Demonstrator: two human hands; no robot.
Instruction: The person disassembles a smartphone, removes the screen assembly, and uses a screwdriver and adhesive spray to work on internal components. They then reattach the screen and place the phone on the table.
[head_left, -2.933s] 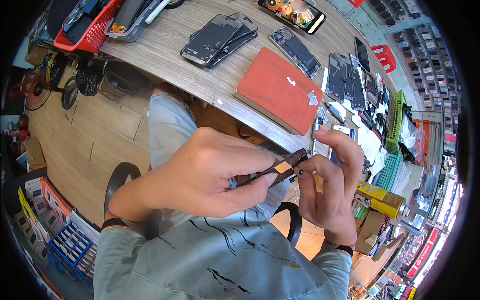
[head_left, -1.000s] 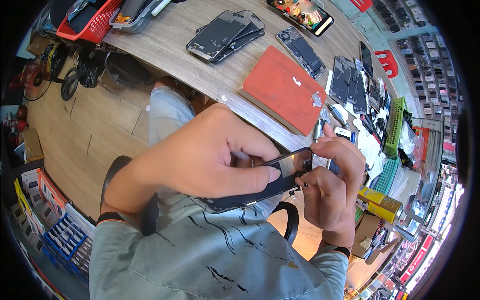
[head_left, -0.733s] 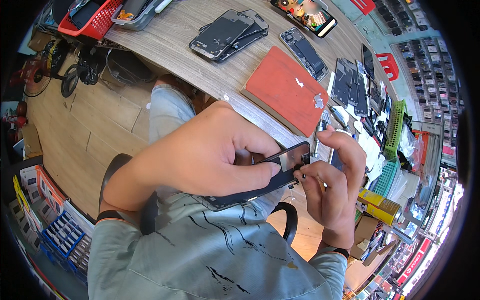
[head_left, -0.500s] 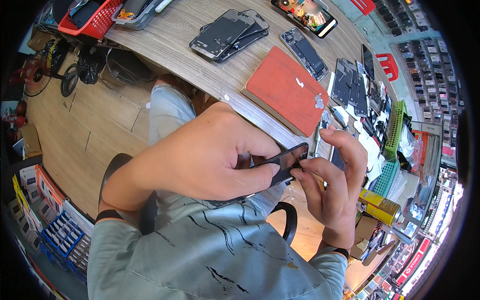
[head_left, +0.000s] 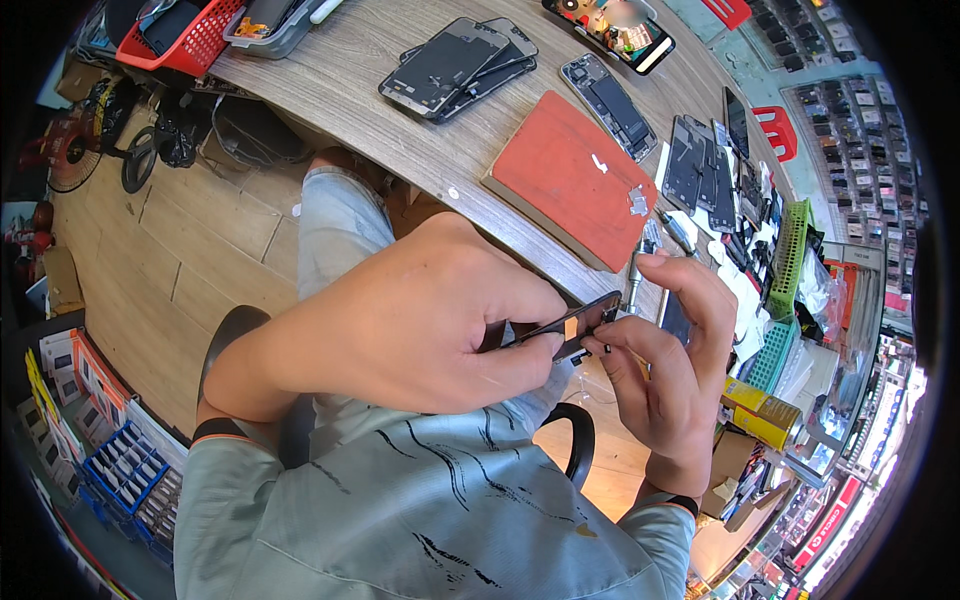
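Note:
My left hand (head_left: 430,325) is closed around a thin black phone screen (head_left: 595,314), its thumb and fingers gripping the sides. The panel is tilted above my lap beside the table edge, and most of it is hidden by that hand. A small orange patch shows on its dark glossy face. At the panel's far end, the thumb and index finger of my right hand (head_left: 668,375) pinch its edge, while another finger is raised and curved. Small dark bits, perhaps a connector, stick out by these fingertips; they are too small to make out.
On the wooden table (head_left: 340,80) lie a red book (head_left: 570,180), stacked phone screens (head_left: 450,70), an opened phone (head_left: 608,105) and a lit phone (head_left: 620,30). More screens (head_left: 700,170), tools and green baskets (head_left: 790,260) crowd the right, near a yellow can (head_left: 760,413).
The phone screen has turned slightly, and an orange patch now shows on its face. My left hand has shifted a little to the right; my right hand keeps its pinch.

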